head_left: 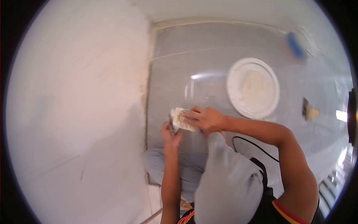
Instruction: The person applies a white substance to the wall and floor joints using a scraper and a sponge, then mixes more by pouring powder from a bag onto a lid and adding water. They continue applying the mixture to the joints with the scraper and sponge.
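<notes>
Low in the centre of the head view, both of my hands work close together. My right hand [206, 118] has its fingers bent over a whitish, smeared block-like piece [185, 118], whose kind I cannot make out. At the left end of that piece, my left hand [171, 137] is closed around a thin dark-edged tool [172, 127], perhaps a scraper. Blur hides its exact shape and how the two pieces touch. A round white plate-like lid [234, 98] with a beige smear in its middle lies beyond my right forearm.
A tool with a dark blade and yellowish handle [308, 110] lies to the right on the grey tiled floor [194, 78]. A blurred blue object [295, 44] is at the far right. A black cable [255, 145] curves near my right arm. A white wall [82, 93] bounds the left.
</notes>
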Motion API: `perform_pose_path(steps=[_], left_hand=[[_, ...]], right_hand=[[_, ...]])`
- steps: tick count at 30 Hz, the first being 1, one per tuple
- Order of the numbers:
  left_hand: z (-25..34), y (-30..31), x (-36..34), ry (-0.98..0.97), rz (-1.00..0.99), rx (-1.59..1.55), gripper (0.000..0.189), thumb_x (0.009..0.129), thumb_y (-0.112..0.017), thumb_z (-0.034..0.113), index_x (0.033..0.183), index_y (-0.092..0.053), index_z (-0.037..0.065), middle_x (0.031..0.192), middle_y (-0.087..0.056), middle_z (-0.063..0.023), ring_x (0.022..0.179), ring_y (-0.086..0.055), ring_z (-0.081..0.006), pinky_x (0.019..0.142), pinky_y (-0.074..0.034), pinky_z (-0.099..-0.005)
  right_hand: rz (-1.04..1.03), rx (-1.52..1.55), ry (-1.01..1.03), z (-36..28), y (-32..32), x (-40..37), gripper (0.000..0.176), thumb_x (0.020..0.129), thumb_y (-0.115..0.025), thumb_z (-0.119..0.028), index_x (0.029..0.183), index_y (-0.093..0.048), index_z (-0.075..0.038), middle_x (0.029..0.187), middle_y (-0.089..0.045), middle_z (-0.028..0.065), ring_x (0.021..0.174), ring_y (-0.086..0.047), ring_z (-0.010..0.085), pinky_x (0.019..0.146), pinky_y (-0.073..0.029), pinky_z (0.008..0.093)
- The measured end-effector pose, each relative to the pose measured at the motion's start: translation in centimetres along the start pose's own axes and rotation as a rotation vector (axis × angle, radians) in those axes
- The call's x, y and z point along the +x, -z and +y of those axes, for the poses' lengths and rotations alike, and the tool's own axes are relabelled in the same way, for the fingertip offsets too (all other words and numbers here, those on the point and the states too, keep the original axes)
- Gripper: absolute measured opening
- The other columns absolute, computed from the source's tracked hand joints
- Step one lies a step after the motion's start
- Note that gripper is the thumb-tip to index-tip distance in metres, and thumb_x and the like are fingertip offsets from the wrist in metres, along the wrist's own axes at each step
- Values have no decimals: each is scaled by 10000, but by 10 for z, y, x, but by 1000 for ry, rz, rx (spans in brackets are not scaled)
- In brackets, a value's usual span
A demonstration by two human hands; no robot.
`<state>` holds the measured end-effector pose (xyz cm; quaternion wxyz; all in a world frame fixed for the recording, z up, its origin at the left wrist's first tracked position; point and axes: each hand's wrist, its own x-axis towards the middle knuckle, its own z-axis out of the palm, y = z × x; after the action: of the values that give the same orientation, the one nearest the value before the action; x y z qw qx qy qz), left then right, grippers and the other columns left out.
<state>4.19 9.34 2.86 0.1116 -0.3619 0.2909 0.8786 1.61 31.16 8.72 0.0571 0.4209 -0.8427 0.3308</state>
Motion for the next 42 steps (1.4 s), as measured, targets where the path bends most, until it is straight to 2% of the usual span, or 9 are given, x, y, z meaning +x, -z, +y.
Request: perform_pose_path(steps=[3, 11, 13, 14, 17, 33, 39, 41, 42], left_hand=[[0, -25, -3, 237, -509, -197, 153, 815, -483, 154, 902, -542, 44, 779, -575, -55, 628, -561, -171, 574, -476, -296], [-126, -75, 42, 246, -343, 119, 235, 836, -481, 203, 985, -536, 29, 927, -590, -62, 885, -570, -224, 761, -474, -341], [-164, -69, 37, -374, -562, 960, 265, 840, -479, 199, 1035, -531, 27, 982, -576, -66, 964, -547, -243, 854, -440, -377], [-195, -35, 82, 165, -483, 335, 291, 850, -463, 184, 1085, -510, 18, 1042, -564, -75, 1019, -522, -261, 936, -379, -401], [-211, -44, 66, 486, -540, -51, 294, 868, -448, 182, 1110, -495, 22, 1094, -552, -74, 1054, -504, -244, 974, -334, -393], [-243, -58, 55, 180, -396, -119, 239, 852, -451, 157, 1051, -506, 37, 960, -573, -64, 863, -562, -178, 816, -434, -330], [-167, -73, 15, 154, -82, 141, 193, 814, -471, 202, 983, -507, 117, 842, -540, -36, 751, -553, -163, 622, -465, -341], [-142, -71, 5, -264, -199, 579, 201, 792, -512, 252, 952, -551, 136, 940, -553, -31, 837, -541, -188, 719, -422, -379], [-125, -77, 11, 145, -95, 210, 194, 802, -494, 222, 946, -552, 106, 924, -566, -50, 841, -556, -197, 717, -444, -389]], right_hand=[[-29, -133, -212, 21, 13, -57, 408, 635, -613, -111, 1041, -581, -91, 994, -584, 74, 904, -543, 228, 617, -511, 307], [-104, -496, -865, 117, 110, -161, 302, 679, -494, -17, 946, -627, -62, 934, -584, 89, 813, -548, 275, 663, -490, 393], [-135, -538, -881, 150, 121, -180, 306, 681, -488, -16, 951, -625, -60, 937, -584, 99, 826, -553, 282, 679, -488, 401], [-136, -536, -890, 162, 121, -179, 310, 683, -482, -15, 956, -624, -58, 940, -584, 109, 840, -559, 289, 696, -487, 409], [-223, -530, -902, 177, 113, -169, 285, 681, -482, -25, 928, -622, -49, 941, -584, 126, 853, -566, 295, 724, -485, 404], [-636, -287, -559, 92, 97, -193, 249, 657, -515, 8, 876, -608, -67, 848, -598, 114, 863, -533, 294, 790, -416, 402], [-17, 187, -708, 76, 121, -166, 244, 807, -502, -60, 1022, -568, 34, 895, -622, 142, 824, -595, 207, 774, -445, 314], [-1, 187, -663, 60, 110, -135, 249, 779, -544, -42, 1013, -578, 35, 952, -614, 175, 852, -613, 223, 743, -473, 322], [91, 186, -588, 52, 100, -119, 239, 782, -543, -23, 1011, -581, 32, 954, -612, 154, 863, -601, 201, 747, -467, 300]])
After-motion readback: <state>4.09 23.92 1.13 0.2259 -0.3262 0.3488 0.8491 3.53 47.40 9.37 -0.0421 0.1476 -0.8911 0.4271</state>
